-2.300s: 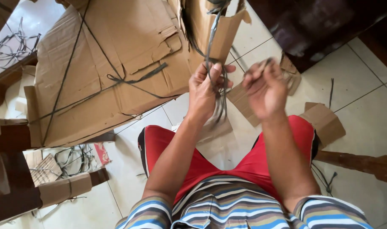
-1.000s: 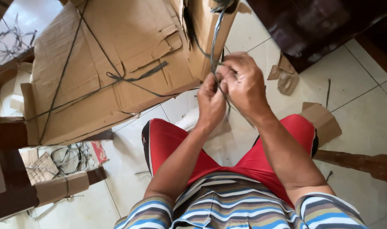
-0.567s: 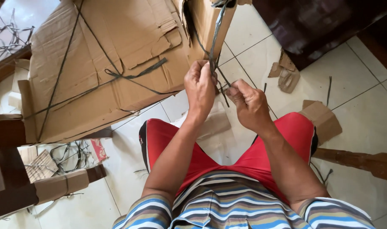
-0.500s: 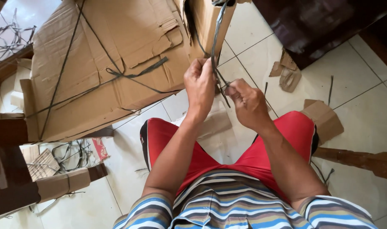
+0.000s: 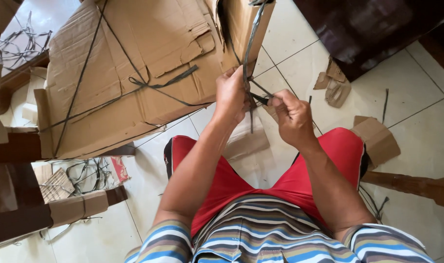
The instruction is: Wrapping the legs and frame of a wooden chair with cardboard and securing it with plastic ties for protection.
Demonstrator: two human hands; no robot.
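Both hands, left [image 5: 231,95] and right [image 5: 291,116], were clamped on the strap [image 5: 247,53], tying it round the cardboard [image 5: 134,73]; pulling tight seemed due.

Large flattened cardboard box [image 5: 134,73]: at 10 o'clock, crossed by dark straps, resting on the white tiled floor [image 5: 416,97]. Torn cardboard scraps [image 5: 334,85]: at 2 o'clock. Folded cardboard piece [image 5: 377,139]: at 3 o'clock. Dark wooden furniture [image 5: 373,29]: at 1 o'clock. Loose strap tangle [image 5: 88,170]: at 8 o'clock. Wooden leg [image 5: 416,185]: at 4 o'clock.
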